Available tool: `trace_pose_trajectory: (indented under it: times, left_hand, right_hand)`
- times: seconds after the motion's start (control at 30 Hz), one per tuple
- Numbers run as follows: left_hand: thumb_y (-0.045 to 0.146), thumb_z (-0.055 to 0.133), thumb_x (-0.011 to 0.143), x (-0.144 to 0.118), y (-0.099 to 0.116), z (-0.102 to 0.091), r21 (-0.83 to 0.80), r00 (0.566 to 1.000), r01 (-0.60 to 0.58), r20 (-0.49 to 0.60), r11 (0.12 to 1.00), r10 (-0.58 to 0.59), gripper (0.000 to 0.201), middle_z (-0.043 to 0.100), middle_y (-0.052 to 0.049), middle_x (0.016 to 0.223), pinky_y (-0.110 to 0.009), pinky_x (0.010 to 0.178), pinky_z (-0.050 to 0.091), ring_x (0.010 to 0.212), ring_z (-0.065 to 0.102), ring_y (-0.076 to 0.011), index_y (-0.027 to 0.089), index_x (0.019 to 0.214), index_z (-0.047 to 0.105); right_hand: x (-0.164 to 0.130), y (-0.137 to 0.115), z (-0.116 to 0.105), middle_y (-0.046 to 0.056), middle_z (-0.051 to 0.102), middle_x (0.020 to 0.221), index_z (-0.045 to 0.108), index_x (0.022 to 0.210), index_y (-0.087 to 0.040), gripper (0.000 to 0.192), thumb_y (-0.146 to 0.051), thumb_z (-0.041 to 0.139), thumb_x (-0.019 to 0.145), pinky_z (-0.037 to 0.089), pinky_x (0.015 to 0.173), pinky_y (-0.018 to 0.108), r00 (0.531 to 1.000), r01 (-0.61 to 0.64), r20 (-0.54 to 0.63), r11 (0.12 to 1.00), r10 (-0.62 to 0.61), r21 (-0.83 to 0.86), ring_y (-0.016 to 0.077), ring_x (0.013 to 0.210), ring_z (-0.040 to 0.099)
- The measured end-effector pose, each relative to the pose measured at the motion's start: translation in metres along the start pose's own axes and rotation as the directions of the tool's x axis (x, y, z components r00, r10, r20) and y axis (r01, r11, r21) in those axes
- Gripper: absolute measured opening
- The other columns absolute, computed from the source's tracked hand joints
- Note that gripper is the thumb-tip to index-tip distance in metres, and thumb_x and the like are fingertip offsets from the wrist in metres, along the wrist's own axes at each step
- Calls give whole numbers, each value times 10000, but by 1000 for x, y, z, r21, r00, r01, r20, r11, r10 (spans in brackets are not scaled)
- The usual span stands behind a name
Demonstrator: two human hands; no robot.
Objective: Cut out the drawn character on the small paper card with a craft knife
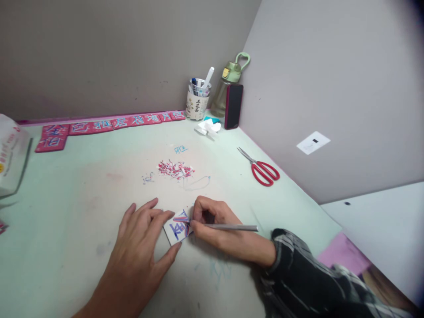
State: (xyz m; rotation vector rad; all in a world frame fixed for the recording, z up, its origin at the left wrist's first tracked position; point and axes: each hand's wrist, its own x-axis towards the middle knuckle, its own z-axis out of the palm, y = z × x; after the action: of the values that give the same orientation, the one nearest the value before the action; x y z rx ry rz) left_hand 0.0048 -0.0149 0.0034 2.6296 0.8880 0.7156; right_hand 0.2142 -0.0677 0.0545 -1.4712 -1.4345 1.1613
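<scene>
A small white square block (174,230) with a blue-inked character lies on the table, red and white cut marks along its right side. My left hand (142,240) pinches its edges between thumb and index finger, the other fingers spread on the surface. In my right hand (215,221) is a slim silver carving knife (236,227), held like a pen. Its tip meets the block's right side, though my fingers partly hide it. Just beyond the block lies a heap of red and white shavings (175,169).
Carved red blocks (121,122) line the back wall. A jar of pens (198,104), green bottle (220,95), phone (233,107) and crumpled tissue (209,128) stand at the back right. Red-handled scissors (263,171) lie right; a white packet (11,154) sits left.
</scene>
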Motion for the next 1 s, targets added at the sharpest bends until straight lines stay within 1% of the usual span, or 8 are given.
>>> trace_pose_trajectory:
  times: [0.1, 0.27, 0.4, 0.47, 0.63, 0.77, 0.83, 1.0]
  left_hand:
    - [366, 621, 918, -2, -3, -1, 36, 1000, -26, 2, 999, 26, 400, 635, -117, 1164, -601, 1181, 242, 1327, 503, -353, 194, 1261, 506]
    - [500, 811, 753, -4, -14, -7, 71, 994, -63, 93, 996, 56, 869, 682, -82, 1093, -569, 1202, 174, 1183, 607, -337, 175, 1433, 379]
    - [403, 784, 787, -2, -20, -13, 67, 979, -130, 169, 989, 117, 628, 676, -45, 1191, -554, 1174, 216, 1252, 575, -320, 292, 1315, 463]
    - [417, 777, 792, -2, -18, -13, 98, 983, -124, 148, 987, 109, 508, 668, -60, 1141, -590, 1162, 239, 1234, 578, -340, 274, 1193, 501]
    - [695, 777, 687, -3, -15, -11, 188, 995, -96, 35, 978, 91, 619, 631, -109, 978, -703, 1086, 325, 1063, 633, -408, 227, 958, 476]
    - [422, 620, 857, -2, -22, -17, 124, 990, -119, 97, 985, 107, 507, 636, -158, 1290, -614, 1113, 393, 1268, 583, -381, 191, 1281, 466]
    - [240, 497, 850, 1, -23, -20, 94, 982, -124, 152, 988, 109, 644, 560, -128, 1468, -555, 1147, 401, 1419, 478, -332, 211, 1473, 336]
    - [226, 469, 889, 4, -16, -11, 7, 984, -80, 158, 997, 78, 624, 583, -103, 1467, -548, 1198, 353, 1424, 488, -293, 247, 1488, 295]
  right_hand:
    - [0, 1, 0, -48, 484, 704, 476, 740, -210, 201, -200, 632, 867, 335, 598, 256, 1000, -6, -15, 1000, 6, 24, 117, 655, 409]
    - [1, 2, 0, -50, 505, 694, 485, 726, -207, 177, -117, 606, 819, 341, 589, 245, 998, -7, -60, 999, 10, 51, 112, 650, 438]
    - [0, 1, -1, -48, 503, 698, 492, 731, -206, 164, -125, 600, 824, 339, 585, 242, 998, 3, -62, 999, 0, 48, 111, 651, 443]
    - [0, 0, -1, -48, 498, 696, 489, 729, -206, 164, -135, 603, 823, 336, 581, 243, 998, -2, -69, 999, 5, 40, 111, 649, 436]
    - [0, 2, -2, -54, 487, 690, 484, 727, -209, 157, -147, 596, 817, 331, 579, 251, 994, -12, -106, 1000, 13, 9, 110, 644, 422]
    - [0, 4, -1, -55, 483, 692, 481, 728, -210, 156, -155, 595, 818, 323, 574, 256, 994, -8, -105, 1000, 10, 19, 108, 641, 419]
    - [0, 4, -1, -55, 486, 689, 482, 733, -210, 151, -156, 594, 819, 321, 568, 255, 995, -8, -97, 999, 11, 33, 107, 637, 418]
    - [1, 2, 0, -57, 476, 662, 474, 716, -211, 161, -166, 596, 810, 311, 553, 248, 994, 17, -112, 999, -12, 46, 105, 618, 402]
